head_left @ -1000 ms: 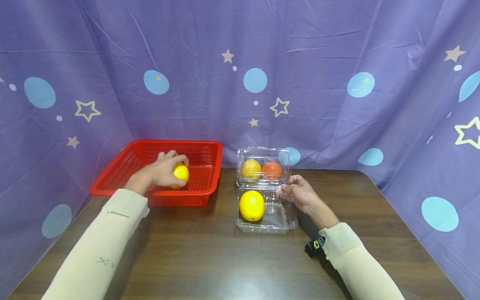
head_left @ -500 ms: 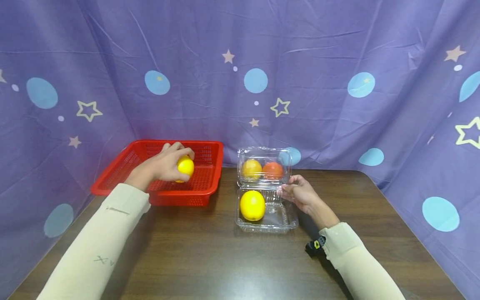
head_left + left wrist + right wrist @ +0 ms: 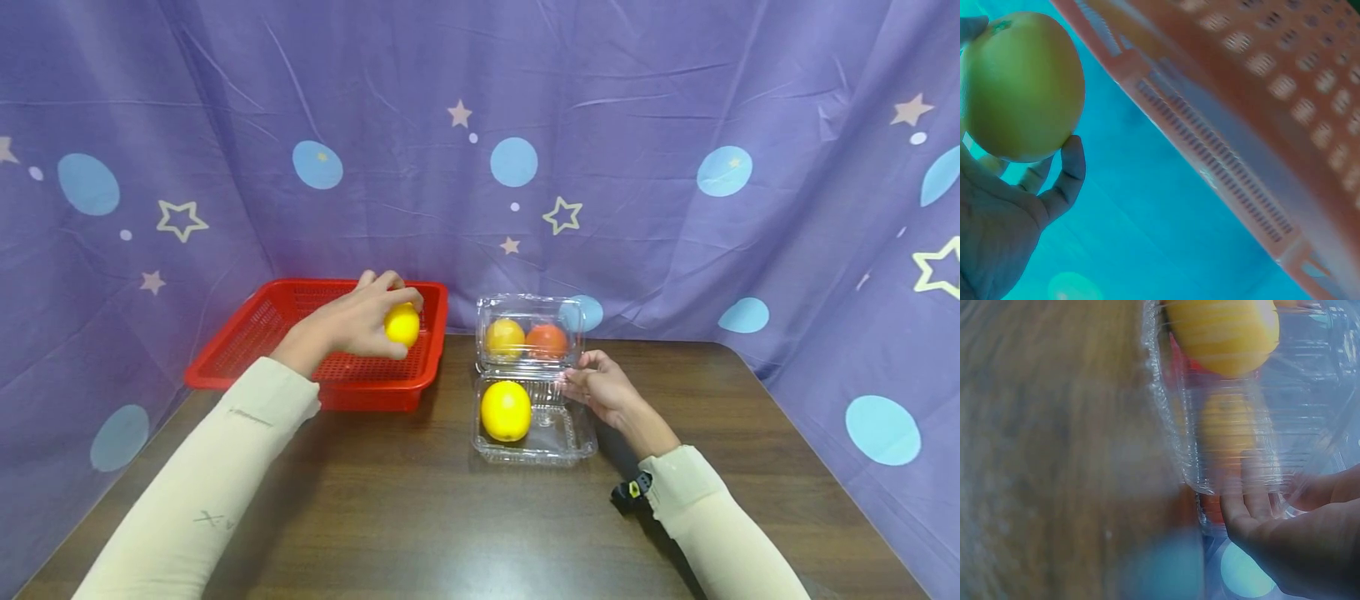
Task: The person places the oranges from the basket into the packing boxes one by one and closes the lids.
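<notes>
Above the red basket (image 3: 375,398), my left hand (image 3: 352,323) grips a round yellow orange (image 3: 402,327) between thumb and fingers. The left wrist view shows that orange (image 3: 1025,87) with a small green stem mark. A clear plastic clamshell box (image 3: 553,432) stands on the table with its lid raised. Inside its left half sits a second yellow orange (image 3: 506,412); the right half holds no fruit. My right hand (image 3: 606,392) pinches the box near the right end of its hinge. In the right wrist view, those fingers (image 3: 1241,515) press against the clear plastic.
Through the raised lid appear a yellow-orange fruit (image 3: 506,338) and a red-orange fruit (image 3: 547,342). The brown wooden table (image 3: 420,517) extends in front and to the right. A purple curtain (image 3: 630,225) hangs close behind the basket and box.
My left hand has lifted the orange up from the basket's interior and moved it rightward, towards the basket's right rim. My right hand stays in place at the box.
</notes>
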`<state>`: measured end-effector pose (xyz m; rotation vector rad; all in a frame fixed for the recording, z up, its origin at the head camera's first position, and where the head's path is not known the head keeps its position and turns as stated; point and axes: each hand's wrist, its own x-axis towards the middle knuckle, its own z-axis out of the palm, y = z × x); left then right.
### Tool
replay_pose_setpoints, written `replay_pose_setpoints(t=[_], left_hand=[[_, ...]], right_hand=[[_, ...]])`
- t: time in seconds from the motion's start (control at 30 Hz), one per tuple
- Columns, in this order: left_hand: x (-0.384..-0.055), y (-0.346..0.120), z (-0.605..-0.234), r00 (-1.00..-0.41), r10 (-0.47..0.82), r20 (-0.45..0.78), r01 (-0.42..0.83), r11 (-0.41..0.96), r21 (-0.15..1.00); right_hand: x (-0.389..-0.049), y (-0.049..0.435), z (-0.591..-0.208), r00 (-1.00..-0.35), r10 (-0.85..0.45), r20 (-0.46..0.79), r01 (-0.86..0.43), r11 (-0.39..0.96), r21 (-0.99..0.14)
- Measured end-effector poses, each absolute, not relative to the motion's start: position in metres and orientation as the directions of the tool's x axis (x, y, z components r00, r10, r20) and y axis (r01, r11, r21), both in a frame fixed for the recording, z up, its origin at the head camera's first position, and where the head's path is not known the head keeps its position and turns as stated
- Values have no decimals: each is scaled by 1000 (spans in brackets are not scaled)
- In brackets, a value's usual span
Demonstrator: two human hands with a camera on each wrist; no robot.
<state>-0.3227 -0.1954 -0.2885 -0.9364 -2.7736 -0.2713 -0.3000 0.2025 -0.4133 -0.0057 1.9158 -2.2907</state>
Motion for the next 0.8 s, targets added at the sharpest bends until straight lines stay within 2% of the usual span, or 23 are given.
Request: replay_pose_setpoints(t=[0.3, 0.8], left_hand=[[-314, -162, -282, -687, 680, 254, 706, 708, 15], [-302, -111, -281, -609, 769, 193, 780, 625, -30]], right_hand=[[-301, 203, -416, -988, -126, -92, 112, -166, -980], [-302, 203, -416, -987, -128, -99, 121, -176, -977]])
